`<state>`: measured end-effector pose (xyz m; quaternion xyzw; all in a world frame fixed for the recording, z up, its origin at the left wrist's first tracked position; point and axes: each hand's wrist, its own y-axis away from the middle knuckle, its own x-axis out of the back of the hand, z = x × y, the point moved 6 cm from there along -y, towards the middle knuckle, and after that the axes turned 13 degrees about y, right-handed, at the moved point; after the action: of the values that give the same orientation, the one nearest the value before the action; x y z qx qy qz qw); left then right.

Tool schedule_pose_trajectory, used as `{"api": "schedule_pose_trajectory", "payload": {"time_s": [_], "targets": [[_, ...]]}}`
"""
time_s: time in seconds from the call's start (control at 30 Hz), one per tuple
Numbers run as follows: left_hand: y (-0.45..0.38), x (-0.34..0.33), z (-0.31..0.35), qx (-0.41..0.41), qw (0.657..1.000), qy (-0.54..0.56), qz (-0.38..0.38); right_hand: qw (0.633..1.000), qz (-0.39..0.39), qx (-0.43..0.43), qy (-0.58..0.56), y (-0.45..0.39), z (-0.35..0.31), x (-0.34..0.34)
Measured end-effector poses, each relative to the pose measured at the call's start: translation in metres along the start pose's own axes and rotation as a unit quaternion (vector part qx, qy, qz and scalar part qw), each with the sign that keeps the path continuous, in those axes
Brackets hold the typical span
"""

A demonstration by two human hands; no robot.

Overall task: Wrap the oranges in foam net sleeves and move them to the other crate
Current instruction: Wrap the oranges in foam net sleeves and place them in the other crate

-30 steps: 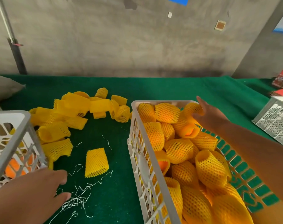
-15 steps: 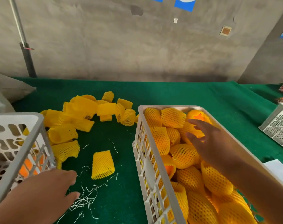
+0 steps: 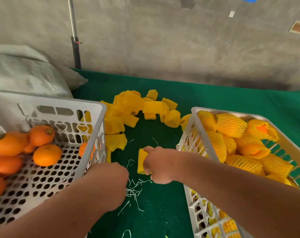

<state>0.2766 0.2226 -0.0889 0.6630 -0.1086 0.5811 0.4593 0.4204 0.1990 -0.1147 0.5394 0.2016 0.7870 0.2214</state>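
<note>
Green felt tabletop [image 3: 214, 107] against a bare concrete wall. Right hand [image 3: 158, 164] pinches a single foam net sleeve [image 3: 141, 162] lying between the two crates, its long axis running away from the person. Left hand [image 3: 109, 184] rests just beside it, fingers hidden, so its state cannot be told. Bare oranges [image 3: 46, 154] lie in the left crate [image 3: 87, 103], nearer the left hand; wrapped ones fill the right crate [image 3: 195, 111].
</note>
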Motion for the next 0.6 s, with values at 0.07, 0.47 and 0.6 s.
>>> {"api": "schedule_pose_trajectory", "payload": {"time_s": [0.07, 0.47, 0.6], "targets": [[-0.002, -0.002, -0.001, 0.001, 1.0, -0.002, -0.008, 0.995, -0.08, -0.004, 0.068, -0.03, -0.009, -0.018], [-0.011, 0.024, 0.009, -0.07, 0.982, 0.11, 0.137, 0.987, 0.13, -0.049, -0.077, 0.001, 0.01, 0.037], [0.0, 0.045, 0.012, -0.098, 0.946, 0.192, 0.241, 0.916, 0.315, -0.086, -0.233, 0.049, 0.021, 0.047]]}}
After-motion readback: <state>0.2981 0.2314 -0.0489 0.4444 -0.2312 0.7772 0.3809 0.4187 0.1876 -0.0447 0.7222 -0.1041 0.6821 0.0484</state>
